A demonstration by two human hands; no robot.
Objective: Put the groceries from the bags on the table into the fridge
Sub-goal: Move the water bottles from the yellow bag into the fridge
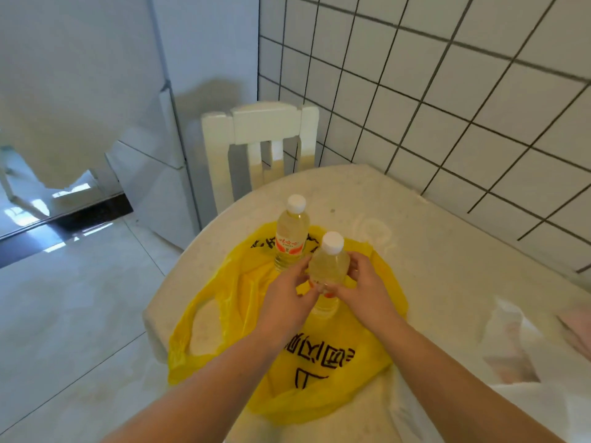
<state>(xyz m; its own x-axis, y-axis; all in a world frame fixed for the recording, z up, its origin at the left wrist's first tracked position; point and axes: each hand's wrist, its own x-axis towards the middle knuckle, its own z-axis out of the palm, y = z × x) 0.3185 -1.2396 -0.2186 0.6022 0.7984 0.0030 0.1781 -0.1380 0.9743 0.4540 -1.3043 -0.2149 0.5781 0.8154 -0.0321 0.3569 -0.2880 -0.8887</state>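
The near bottle (329,266), clear with pale yellow liquid and a white cap, is clasped upright between the left hand (287,302) and right hand (364,292) above the yellow bag (287,378). Lift it vertically, clearing the labelled second bottle (291,238) just beside it on the table (447,251).

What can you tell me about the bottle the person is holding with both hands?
The small clear plastic bottle with a white screw cap holds pale yellowish liquid. It stands about upright above the yellow plastic bag, gripped on either side by the left hand and right hand. No label shows. A second, labelled bottle stands just behind it.
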